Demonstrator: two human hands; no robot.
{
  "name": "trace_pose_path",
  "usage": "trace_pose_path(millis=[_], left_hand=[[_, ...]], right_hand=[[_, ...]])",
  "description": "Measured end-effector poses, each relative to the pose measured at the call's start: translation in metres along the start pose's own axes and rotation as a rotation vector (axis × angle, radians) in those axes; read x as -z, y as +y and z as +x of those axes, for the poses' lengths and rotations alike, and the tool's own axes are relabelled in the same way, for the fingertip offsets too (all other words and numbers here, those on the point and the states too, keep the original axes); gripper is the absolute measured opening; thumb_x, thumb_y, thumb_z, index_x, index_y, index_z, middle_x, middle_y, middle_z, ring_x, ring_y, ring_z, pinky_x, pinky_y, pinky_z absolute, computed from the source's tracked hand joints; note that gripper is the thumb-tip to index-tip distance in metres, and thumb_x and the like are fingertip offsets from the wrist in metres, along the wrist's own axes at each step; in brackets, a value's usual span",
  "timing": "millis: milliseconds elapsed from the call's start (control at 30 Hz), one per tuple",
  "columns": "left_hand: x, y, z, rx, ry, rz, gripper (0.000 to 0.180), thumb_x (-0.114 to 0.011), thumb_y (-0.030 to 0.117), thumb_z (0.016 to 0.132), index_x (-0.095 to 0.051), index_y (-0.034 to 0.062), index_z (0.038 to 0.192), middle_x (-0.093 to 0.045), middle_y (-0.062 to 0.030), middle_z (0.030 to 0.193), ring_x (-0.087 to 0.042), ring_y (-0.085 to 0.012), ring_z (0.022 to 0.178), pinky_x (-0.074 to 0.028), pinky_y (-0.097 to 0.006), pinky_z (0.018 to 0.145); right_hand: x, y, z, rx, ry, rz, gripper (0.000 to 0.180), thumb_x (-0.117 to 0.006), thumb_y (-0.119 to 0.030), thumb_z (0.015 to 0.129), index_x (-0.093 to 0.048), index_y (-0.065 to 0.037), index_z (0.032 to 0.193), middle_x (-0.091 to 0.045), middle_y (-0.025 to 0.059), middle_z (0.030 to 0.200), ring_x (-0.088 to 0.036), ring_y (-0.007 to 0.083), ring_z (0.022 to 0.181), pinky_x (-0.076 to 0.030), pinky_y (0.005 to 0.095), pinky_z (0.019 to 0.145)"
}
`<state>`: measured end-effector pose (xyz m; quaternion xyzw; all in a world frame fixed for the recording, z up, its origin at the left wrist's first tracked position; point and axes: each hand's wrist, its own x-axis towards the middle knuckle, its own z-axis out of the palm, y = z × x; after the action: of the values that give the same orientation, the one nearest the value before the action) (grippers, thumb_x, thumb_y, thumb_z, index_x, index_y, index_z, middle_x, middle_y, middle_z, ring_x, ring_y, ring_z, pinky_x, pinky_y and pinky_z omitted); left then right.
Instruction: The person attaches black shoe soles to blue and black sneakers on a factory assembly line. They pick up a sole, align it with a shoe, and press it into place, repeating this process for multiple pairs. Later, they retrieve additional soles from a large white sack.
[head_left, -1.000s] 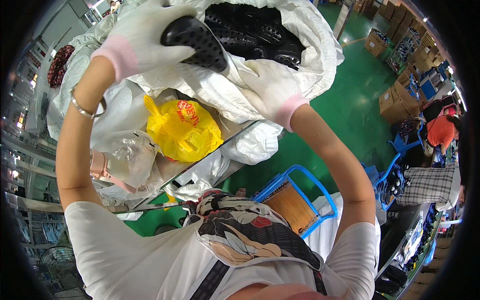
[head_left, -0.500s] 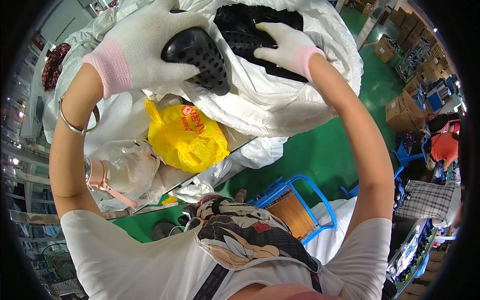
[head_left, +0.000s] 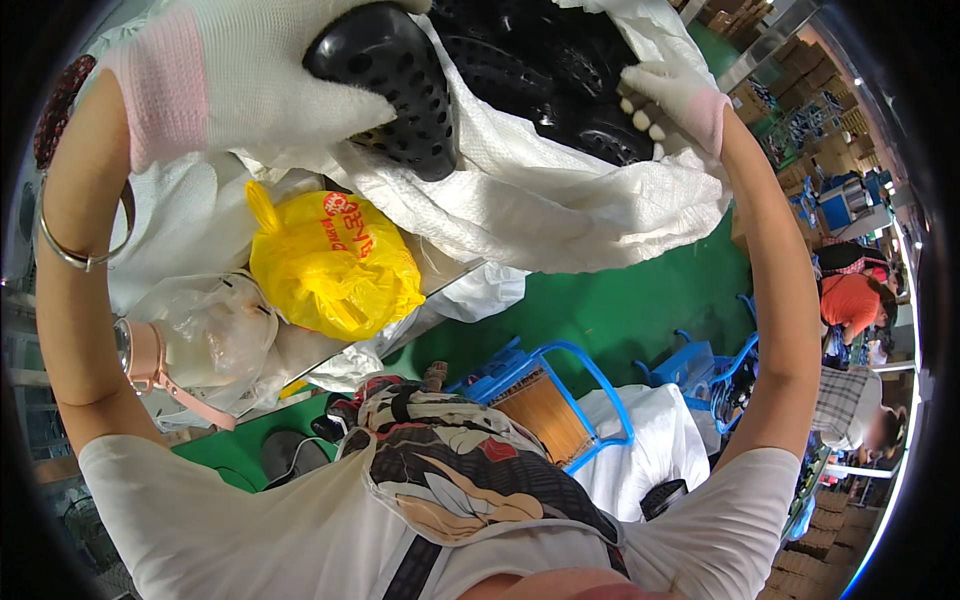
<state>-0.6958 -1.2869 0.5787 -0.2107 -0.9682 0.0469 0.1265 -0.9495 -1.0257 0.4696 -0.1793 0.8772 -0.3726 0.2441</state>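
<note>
My left hand [head_left: 255, 85], in a white knit glove with a pink cuff, is closed around a black clog [head_left: 390, 95] pierced with many round holes. The clog is held over the near left rim of a big white woven sack [head_left: 560, 225]. More glossy black clogs [head_left: 540, 70] lie heaped inside the open sack. My right hand [head_left: 672, 100], gloved the same way, is at the heap's right side with its fingers curled in. Its fingertips are against the black clogs near the sack's rim; what they grip, if anything, I cannot make out.
Close below the sack, a knotted yellow plastic bag [head_left: 345, 275] sits on the table beside a clear plastic bag [head_left: 215, 325] and a pink-capped bottle [head_left: 147, 352]. A blue-framed stool [head_left: 545, 415] stands on the green floor. Co-workers [head_left: 848, 305] are at the far right.
My right hand has moved right across the heap, from spread fingers to curled ones. My left hand still holds the clog, and the view has shifted somewhat.
</note>
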Motion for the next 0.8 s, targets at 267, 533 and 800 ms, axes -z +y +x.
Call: trace_pose_path(millis=[267,533,800], left_hand=[[-0.012,0.010,0.016,0.057,-0.009,0.146,0.057,-0.074,0.033,0.066,-0.061,0.0045,0.113,-0.053,-0.0183,0.088,-0.061,-0.0311,0.075,-0.052,-0.035,0.067],[-0.001,0.020,0.004,0.244,-0.120,0.116,0.055,-0.073,0.037,0.068,-0.061,0.0131,0.115,-0.054,-0.0163,0.092,-0.062,-0.0295,0.078,-0.052,-0.035,0.069],[-0.026,-0.015,0.005,-0.017,0.020,0.009,0.058,-0.072,0.023,0.060,-0.058,0.0095,0.115,-0.050,-0.0151,0.097,-0.056,-0.0307,0.089,-0.047,-0.036,0.078]], right_hand=[[0.041,0.008,-0.020,-0.229,0.560,-1.186,0.044,-0.051,-0.036,0.092,-0.054,-0.003,0.121,-0.059,0.0231,0.119,-0.057,0.0364,0.109,-0.047,0.0420,0.091],[0.017,0.006,-0.009,-0.065,0.282,-1.224,0.045,-0.061,-0.022,0.085,-0.053,-0.007,0.127,-0.061,0.0195,0.118,-0.057,0.0372,0.110,-0.045,0.0407,0.095],[-0.032,0.061,-0.060,0.346,0.281,-0.991,0.051,-0.059,-0.022,0.082,-0.048,-0.009,0.130,-0.050,0.0176,0.131,-0.051,0.0341,0.118,-0.041,0.0408,0.101]])
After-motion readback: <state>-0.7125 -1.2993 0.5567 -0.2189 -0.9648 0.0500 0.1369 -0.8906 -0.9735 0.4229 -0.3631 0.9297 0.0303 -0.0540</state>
